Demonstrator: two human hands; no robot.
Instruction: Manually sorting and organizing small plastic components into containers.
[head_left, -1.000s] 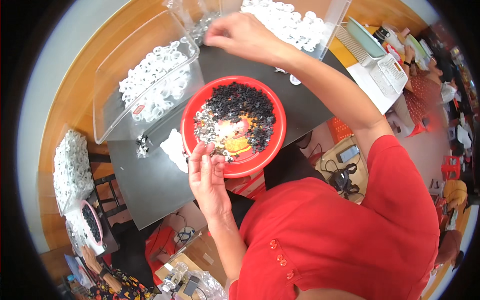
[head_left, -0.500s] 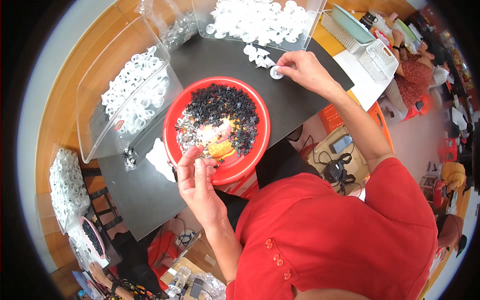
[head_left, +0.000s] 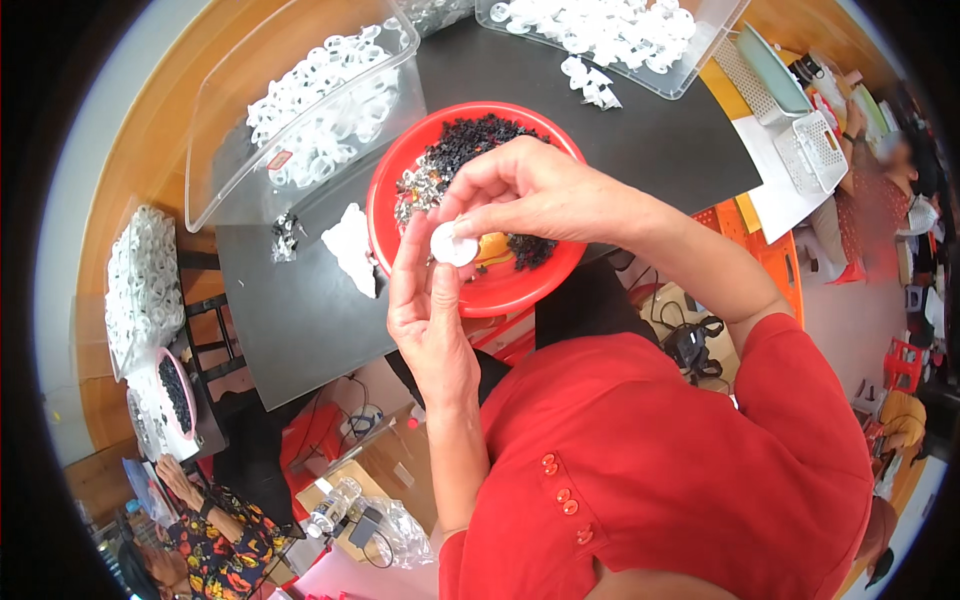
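Observation:
A round white plastic piece (head_left: 455,245) is between my two hands, over the near left part of a red basin (head_left: 563,275). My right hand (head_left: 535,195) reaches in from the right and pinches the piece with thumb and fingertips. Curved around its left and lower side is my left hand (head_left: 432,325), whose thumb tip meets the lower edge. Any smaller part between the fingers is hidden. Inside the basin lie a heap of small black parts (head_left: 480,134) and a patch of small silvery parts (head_left: 420,190), partly covered by my right hand.
A clear bin (head_left: 210,190) of white ring-shaped pieces stands left on the dark table (head_left: 300,345). Another clear bin (head_left: 672,88) with white pieces is at the back, a few loose white pieces (head_left: 592,84) before it. White scrap (head_left: 350,250) lies left of the basin. Other people sit nearby.
My right hand has come from the loose pieces at the back to my left hand, bringing the round white piece over the basin. The whole view has shifted.

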